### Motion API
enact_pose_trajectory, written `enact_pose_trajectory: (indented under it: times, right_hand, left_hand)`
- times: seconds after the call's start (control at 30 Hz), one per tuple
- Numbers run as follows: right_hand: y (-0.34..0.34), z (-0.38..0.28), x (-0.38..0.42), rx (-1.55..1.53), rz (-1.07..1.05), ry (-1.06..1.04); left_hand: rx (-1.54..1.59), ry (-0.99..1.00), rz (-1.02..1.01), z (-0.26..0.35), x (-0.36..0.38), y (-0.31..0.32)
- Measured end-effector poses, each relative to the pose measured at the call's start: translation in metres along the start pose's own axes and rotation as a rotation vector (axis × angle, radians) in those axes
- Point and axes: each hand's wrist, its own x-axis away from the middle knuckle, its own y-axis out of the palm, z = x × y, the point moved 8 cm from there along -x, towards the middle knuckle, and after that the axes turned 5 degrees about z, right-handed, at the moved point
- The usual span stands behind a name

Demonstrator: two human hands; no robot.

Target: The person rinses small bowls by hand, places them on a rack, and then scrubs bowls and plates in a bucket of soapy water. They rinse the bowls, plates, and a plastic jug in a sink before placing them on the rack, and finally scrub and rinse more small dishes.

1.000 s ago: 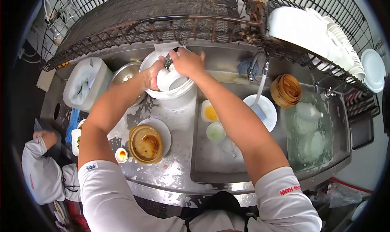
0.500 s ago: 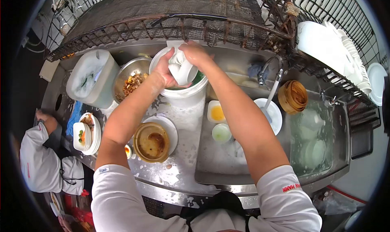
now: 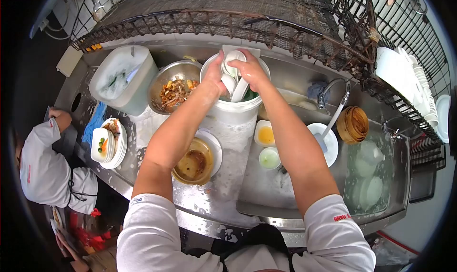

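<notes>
Over the white bucket (image 3: 233,112) both hands meet around a bunch of white spoons and small dishes (image 3: 233,71). My left hand (image 3: 215,75) is curled against the left side of the bunch. My right hand (image 3: 252,74) grips it from the right, with fingers on the uppermost small dish. Part of something green shows inside the bucket, below the dishes. Left of the bucket stands a steel bowl of food scraps (image 3: 177,90). A brown clay pot (image 3: 194,163) rests on a white plate (image 3: 215,150) beside my left forearm.
A soapy plastic tub (image 3: 119,81) and stacked dishes with scraps (image 3: 119,146) are at left. The right sink holds submerged dishes (image 3: 369,191); bamboo steamers (image 3: 353,124) stand near the tap (image 3: 328,93). A co-worker (image 3: 54,162) stands far left. A wire rack (image 3: 214,17) hangs above.
The view has shifted, so the sink items appear displaced. Both hands remain over the bucket; the white pieces have turned, with spoons and a small round dish now showing more clearly.
</notes>
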Motion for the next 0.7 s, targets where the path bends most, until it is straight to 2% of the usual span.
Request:
enact_pose_trajectory:
  times: [0.1, 0.23, 0.27, 0.4, 0.5, 0.6, 0.7]
  right_hand:
    - [-0.003, 0.021, -0.005, -0.061, -0.047, 0.177]
    - [-0.007, 0.016, -0.015, 0.172, -0.098, 0.178]
    - [-0.005, 0.016, -0.016, 0.207, -0.138, 0.199]
    - [0.009, 0.009, -0.028, 0.206, -0.171, -0.081]
    - [0.004, 0.006, -0.023, 0.045, -0.002, 0.027]
    - [0.008, 0.006, -0.015, -0.356, -0.007, 0.145]
    - [-0.001, 0.003, -0.020, 0.149, 0.392, -0.233]
  left_hand:
    - [-0.019, -0.160, 0.175, -0.013, -0.002, -0.012]
    - [-0.141, -0.140, 0.173, -0.008, -0.010, -0.014]
    - [-0.140, -0.095, 0.060, -0.004, -0.019, -0.010]
    - [-0.067, -0.039, 0.064, 0.010, -0.026, -0.011]
    - [-0.014, -0.034, -0.027, 0.018, -0.021, -0.005]
    - [-0.020, 0.039, -0.071, 0.028, -0.024, -0.005]
    - [0.048, 0.127, -0.020, 0.031, -0.017, 0.004]
